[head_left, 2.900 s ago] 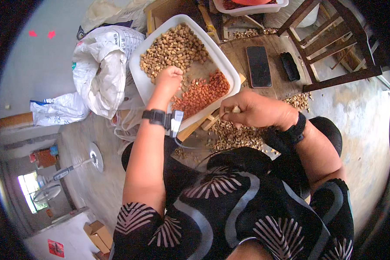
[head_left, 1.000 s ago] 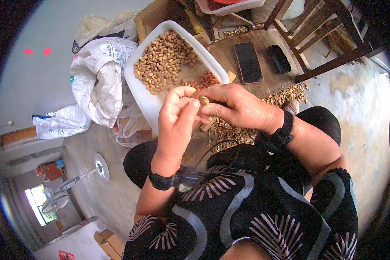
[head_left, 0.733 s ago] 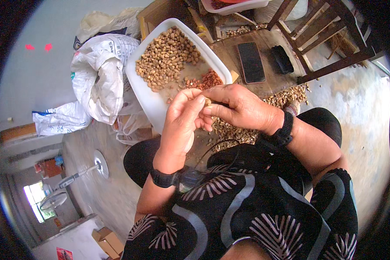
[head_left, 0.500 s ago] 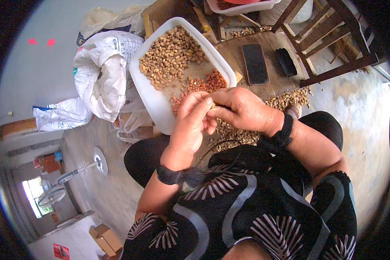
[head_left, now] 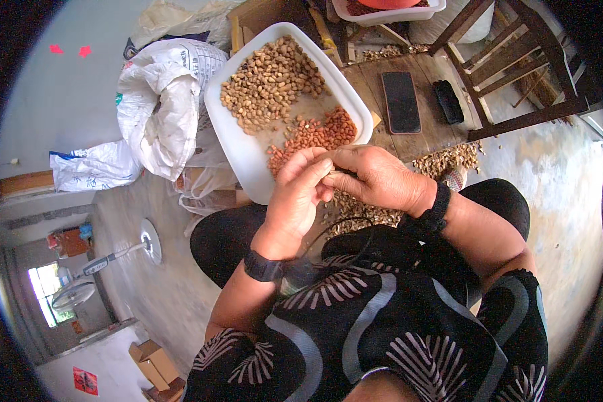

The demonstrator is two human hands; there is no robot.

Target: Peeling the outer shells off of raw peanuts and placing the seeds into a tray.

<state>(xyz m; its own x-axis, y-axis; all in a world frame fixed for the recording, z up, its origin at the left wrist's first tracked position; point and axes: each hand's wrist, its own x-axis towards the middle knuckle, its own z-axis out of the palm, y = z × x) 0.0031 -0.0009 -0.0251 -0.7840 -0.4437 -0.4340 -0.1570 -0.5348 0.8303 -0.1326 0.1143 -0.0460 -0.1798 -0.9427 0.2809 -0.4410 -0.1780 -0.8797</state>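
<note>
My left hand (head_left: 296,194) and my right hand (head_left: 380,178) meet fingertip to fingertip above the near edge of a white plastic tub (head_left: 253,175). Both are closed in a pinch; whatever lies between the fingers is too small and covered to make out. Unshelled peanuts (head_left: 269,80) fill the tub's far side in a wide heap. Nearer my hands, inside the same tub, lies a smaller pile of reddish shelled peanuts (head_left: 321,134). Broken peanut shells (head_left: 375,213) are scattered on the floor below my right hand.
A wooden chair (head_left: 372,87) beyond my right hand bears a dark phone (head_left: 401,102) and a small black tray (head_left: 448,102). White woven sacks (head_left: 157,117) stand left of the tub. Farther left is a standing fan (head_left: 100,262). Another white tub (head_left: 419,12) sits at the back.
Both hands stay pinched together with only a slight shift of the fingers. The whole view has moved a little.
</note>
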